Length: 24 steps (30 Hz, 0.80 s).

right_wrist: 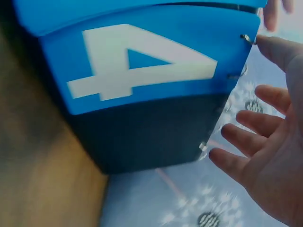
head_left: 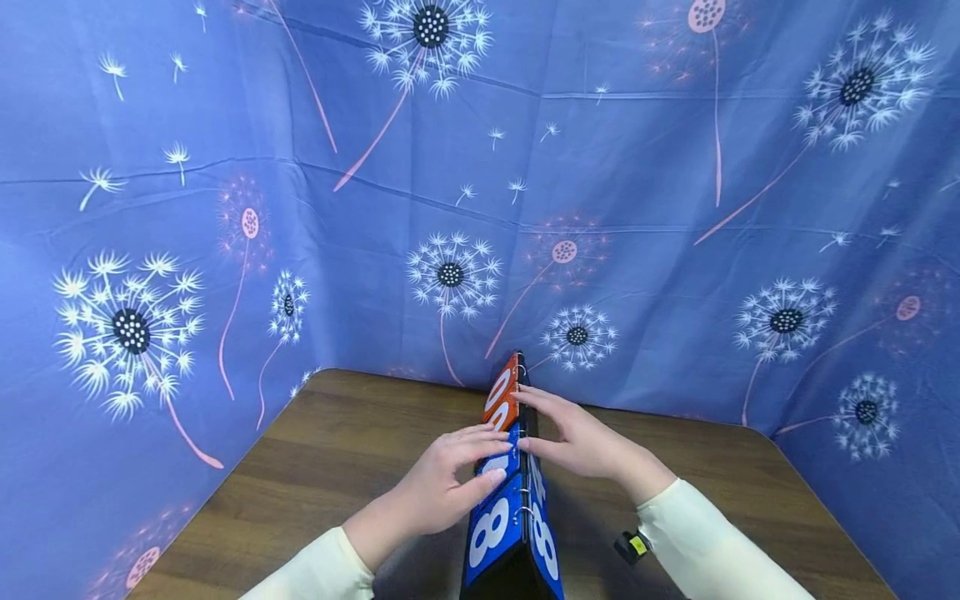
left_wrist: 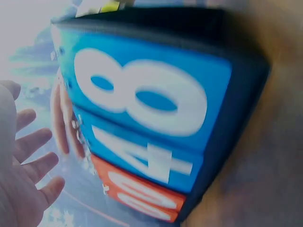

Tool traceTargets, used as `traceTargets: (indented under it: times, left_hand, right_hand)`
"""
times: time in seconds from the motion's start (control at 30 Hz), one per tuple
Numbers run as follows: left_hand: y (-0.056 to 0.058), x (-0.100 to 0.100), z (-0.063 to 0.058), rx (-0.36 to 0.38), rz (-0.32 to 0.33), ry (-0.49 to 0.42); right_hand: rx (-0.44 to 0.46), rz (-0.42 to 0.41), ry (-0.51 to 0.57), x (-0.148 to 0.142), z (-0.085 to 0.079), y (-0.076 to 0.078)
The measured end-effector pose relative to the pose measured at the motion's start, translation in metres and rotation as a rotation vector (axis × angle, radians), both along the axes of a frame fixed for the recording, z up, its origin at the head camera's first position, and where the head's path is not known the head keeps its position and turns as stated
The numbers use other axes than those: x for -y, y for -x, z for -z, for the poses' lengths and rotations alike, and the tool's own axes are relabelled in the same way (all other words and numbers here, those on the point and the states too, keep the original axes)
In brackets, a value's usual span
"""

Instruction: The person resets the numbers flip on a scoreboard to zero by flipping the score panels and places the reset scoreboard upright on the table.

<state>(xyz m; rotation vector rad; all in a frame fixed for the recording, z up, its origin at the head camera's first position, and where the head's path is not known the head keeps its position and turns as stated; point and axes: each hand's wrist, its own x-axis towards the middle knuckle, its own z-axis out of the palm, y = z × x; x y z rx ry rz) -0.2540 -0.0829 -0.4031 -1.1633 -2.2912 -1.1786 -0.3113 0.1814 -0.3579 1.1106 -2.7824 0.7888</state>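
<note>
A tabletop flip scoreboard [head_left: 504, 500], tent-shaped with number cards on metal rings, stands end-on between both hands. Its left face carries blue cards 8 [left_wrist: 142, 90] and 4 [left_wrist: 158, 156], then orange cards [left_wrist: 144, 196] with 0s. The right face has a blue 4 card [right_wrist: 147, 61] beside a bare black panel [right_wrist: 151, 135]. My left hand [head_left: 450, 475] is over the left face, fingers extended and loosely bent near the ringed ridge. My right hand [head_left: 585, 437] is at the right of the ridge, fingers spread, its thumb beside a ring [right_wrist: 247, 39]; whether it touches is unclear.
The scoreboard is on a brown wooden table [head_left: 322, 450]. A blue cloth with dandelion prints [head_left: 360, 275] hangs behind the table and at its sides. A small black device with a yellow label [head_left: 632, 546] is by the right sleeve [head_left: 705, 542].
</note>
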Motion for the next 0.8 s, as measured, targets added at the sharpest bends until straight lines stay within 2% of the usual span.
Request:
traceTargets:
  times: [0.1, 0.2, 0.33, 0.47, 0.57, 0.7, 0.8]
  left_hand:
    - [0.018, 0.001, -0.004, 0.047, -0.039, 0.004]
    - [0.037, 0.001, -0.009, 0.106, -0.082, 0.031]
    - [0.062, -0.004, -0.018, 0.161, -0.105, 0.085]
    - [0.088, -0.013, -0.026, 0.139, -0.122, 0.174]
    - [0.106, -0.02, -0.029, 0.097, -0.175, 0.276]
    - [0.123, -0.027, -0.028, 0.073, -0.244, 0.405]
    - [0.132, -0.03, -0.026, 0.086, -0.258, 0.466]
  right_hand:
    - [0.055, 0.044, 0.032, -0.014, 0.012, -0.004]
    - [0.124, 0.055, 0.073, -0.028, 0.027, -0.008]
    - [0.221, 0.049, 0.137, -0.043, 0.048, -0.011]
    - [0.278, 0.042, 0.188, -0.052, 0.066, -0.013]
    - [0.276, 0.034, 0.211, -0.054, 0.076, -0.013]
    - [0.258, 0.02, 0.236, -0.053, 0.084, -0.009]
    - [0.279, 0.01, 0.254, -0.05, 0.088, -0.007]
